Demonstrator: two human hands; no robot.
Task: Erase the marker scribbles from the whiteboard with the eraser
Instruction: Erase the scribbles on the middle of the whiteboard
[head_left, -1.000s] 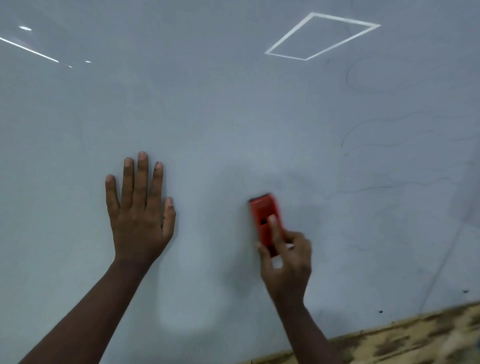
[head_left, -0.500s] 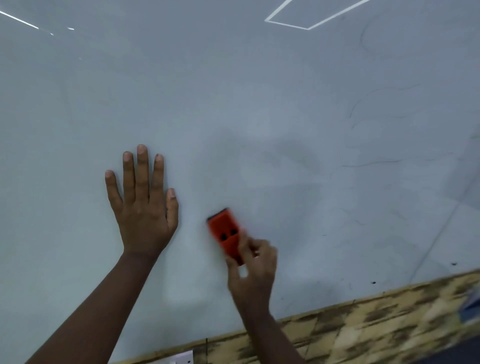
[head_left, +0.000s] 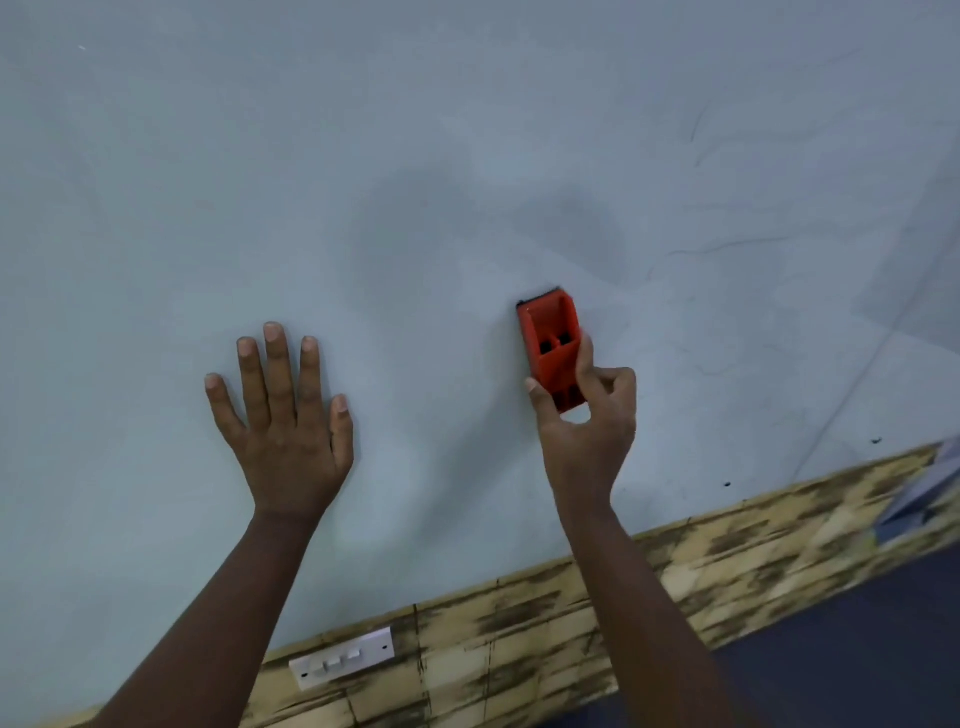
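Observation:
The whiteboard fills most of the view, pale grey-blue and smeared. Faint marker scribbles remain on its right part. My right hand grips the lower half of a red eraser, which stands upright and pressed against the board. My left hand rests flat on the board to the left, fingers straight and pointing up, about a hand's width from the eraser.
Below the board runs a yellow, brick-patterned wall strip. A white switch plate sits on it at the lower left. A dark floor shows at the lower right. Small dark specks dot the board's lower right.
The eraser swept left toward my left hand, then back right and up. The view has tilted down, bringing the wall strip and switch plate into sight. My left hand stayed flat on the board.

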